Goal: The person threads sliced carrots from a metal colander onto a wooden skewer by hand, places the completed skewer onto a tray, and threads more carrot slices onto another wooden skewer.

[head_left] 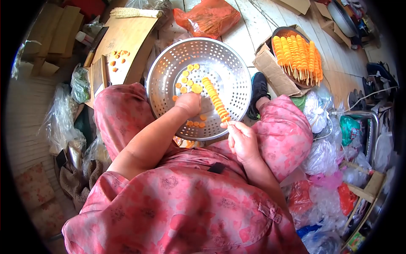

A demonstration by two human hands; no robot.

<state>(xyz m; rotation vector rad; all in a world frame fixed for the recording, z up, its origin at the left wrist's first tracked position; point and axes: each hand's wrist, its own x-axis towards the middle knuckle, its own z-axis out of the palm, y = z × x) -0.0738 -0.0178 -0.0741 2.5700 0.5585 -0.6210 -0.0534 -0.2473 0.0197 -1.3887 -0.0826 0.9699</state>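
Observation:
A large perforated metal colander [228, 51] rests between my knees, with round orange slices [190, 123] scattered on its bottom. My left hand [189, 103] is down inside it, its fingers closed at a larger yellow-orange slice [196, 88]. In my right hand [243, 142], at the colander's right rim, the fingers are closed around the lower end of a skewer of orange slices [215, 98]. The skewer leans up and left over the colander.
A box [270, 70] at the upper right holds a basket of filled skewers [298, 55]. On the left, a wooden board [131, 36] carries small orange pieces and a knife [96, 45]. A red bag [207, 19] lies beyond the colander; plastic bags [317, 156] are piled right.

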